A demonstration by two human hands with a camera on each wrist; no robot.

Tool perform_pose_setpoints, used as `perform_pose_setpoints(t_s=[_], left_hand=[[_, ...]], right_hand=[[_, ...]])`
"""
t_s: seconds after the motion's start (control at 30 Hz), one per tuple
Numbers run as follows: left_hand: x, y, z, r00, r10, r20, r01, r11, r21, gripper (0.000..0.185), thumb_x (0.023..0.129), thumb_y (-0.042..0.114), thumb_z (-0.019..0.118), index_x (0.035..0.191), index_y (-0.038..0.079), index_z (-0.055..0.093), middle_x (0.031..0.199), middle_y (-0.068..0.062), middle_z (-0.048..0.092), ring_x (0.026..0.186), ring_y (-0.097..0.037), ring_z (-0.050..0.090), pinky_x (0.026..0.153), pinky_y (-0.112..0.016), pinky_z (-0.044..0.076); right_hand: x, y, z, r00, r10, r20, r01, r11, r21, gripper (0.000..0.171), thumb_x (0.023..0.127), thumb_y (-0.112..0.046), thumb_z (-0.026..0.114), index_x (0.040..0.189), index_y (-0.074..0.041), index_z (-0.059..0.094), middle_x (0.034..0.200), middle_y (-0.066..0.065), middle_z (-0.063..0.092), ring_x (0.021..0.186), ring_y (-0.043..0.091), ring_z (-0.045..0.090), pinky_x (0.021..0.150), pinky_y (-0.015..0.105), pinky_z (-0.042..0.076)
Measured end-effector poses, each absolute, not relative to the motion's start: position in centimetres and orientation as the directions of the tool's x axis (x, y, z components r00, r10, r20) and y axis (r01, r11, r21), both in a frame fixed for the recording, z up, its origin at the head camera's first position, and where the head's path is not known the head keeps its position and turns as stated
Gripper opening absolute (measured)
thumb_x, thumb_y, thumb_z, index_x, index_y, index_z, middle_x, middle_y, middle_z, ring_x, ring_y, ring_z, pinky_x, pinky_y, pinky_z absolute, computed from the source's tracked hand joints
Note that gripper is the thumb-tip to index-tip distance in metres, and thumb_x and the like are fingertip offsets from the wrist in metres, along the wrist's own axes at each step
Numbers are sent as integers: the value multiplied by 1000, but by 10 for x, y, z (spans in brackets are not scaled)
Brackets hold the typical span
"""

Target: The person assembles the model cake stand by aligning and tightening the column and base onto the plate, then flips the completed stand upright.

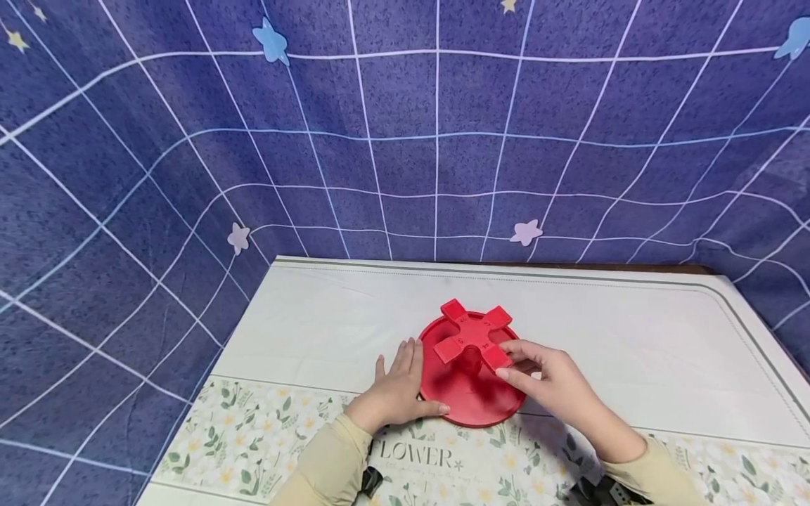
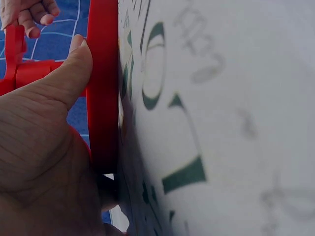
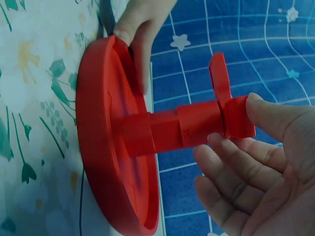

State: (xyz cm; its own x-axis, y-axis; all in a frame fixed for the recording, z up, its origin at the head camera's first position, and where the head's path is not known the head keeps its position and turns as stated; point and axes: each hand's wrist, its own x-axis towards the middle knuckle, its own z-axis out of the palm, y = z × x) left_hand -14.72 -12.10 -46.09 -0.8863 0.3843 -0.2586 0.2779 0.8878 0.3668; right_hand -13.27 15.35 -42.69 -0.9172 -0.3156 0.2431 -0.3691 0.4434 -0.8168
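Note:
A red round base (image 1: 465,407) with a raised rim lies flat on the table. From its middle rises a stepped red post (image 3: 165,129), topped by a red four-armed cross piece (image 1: 472,332) with small raised marks. My left hand (image 1: 397,390) rests against the base's left side with fingers straight, its thumb (image 2: 74,66) over the rim. At the near right arm of the cross, my right hand (image 1: 550,379) pinches with the thumb (image 3: 275,115) on top and fingers underneath. The other right fingers are loosely bent beside the post.
The table (image 1: 354,295) has a white cover with a floral band (image 1: 253,429) and printed lettering along the near side. A blue grid-patterned curtain (image 1: 405,161) with stars hangs behind and to the left. Black straps (image 1: 372,481) show near both cuffs.

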Motion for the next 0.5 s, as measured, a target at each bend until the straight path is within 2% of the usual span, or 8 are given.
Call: perform_pose_setpoints(t_s=[0.17,0.5], left_hand=[[-147,-121,-462,-887,388,-251,281,884,373,118,79,68,65,154,-3,7,161,-20,5,148,-36,3,111,-65,2],[-149,-122,-472,-896,382,-226,286,886,366,121,78,70,64,155,-3,5,162,-20,5,148,-35,1,111,-65,-1]], right_hand=[[-130,144,-426,-918,-288,274,-388,501,-773,34,79,-18,82,111,-11,70,91,-10,70,76,5,64,67,27,54],[-127,139,-420,-914,-290,282,-400,547,-735,37,79,-28,82,112,-15,70,90,-13,68,79,3,63,68,28,55]])
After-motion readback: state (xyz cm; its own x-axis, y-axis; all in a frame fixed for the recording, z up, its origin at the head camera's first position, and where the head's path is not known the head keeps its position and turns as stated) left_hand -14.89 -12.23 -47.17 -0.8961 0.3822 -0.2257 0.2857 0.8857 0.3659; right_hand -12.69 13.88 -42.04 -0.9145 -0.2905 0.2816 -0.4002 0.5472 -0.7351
